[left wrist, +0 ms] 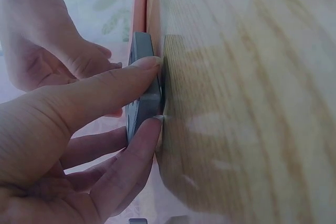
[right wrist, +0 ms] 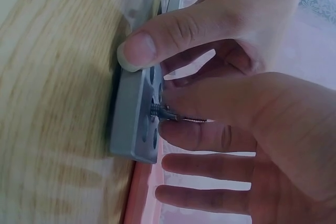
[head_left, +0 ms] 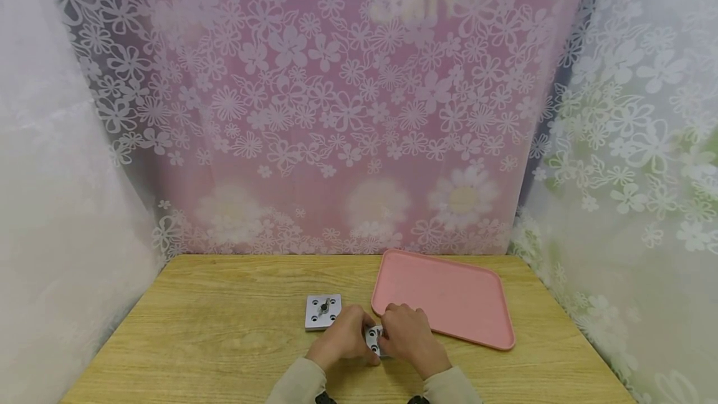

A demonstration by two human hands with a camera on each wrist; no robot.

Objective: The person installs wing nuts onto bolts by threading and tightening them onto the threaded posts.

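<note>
My left hand (head_left: 346,333) grips a small square metal plate (head_left: 373,343) by its edges, thumb on the near side and fingers on the far side. The plate lies low over the wooden table and has round holes in its face. From its middle rises a short threaded stud (right wrist: 156,109) with a wing nut (right wrist: 169,113) on it. The right hand (head_left: 411,336) pinches the wing nut between thumb and index finger, its other fingers (right wrist: 207,167) stretched out beside the plate. Left of the hands lies a second metal plate (head_left: 310,317) with another wing nut (head_left: 323,308) at its centre.
A pink tray (head_left: 449,295) lies at an angle on the right of the wooden table (head_left: 224,329), its near edge close behind the right hand. Flowered curtains (head_left: 348,111) hang at the back and both sides.
</note>
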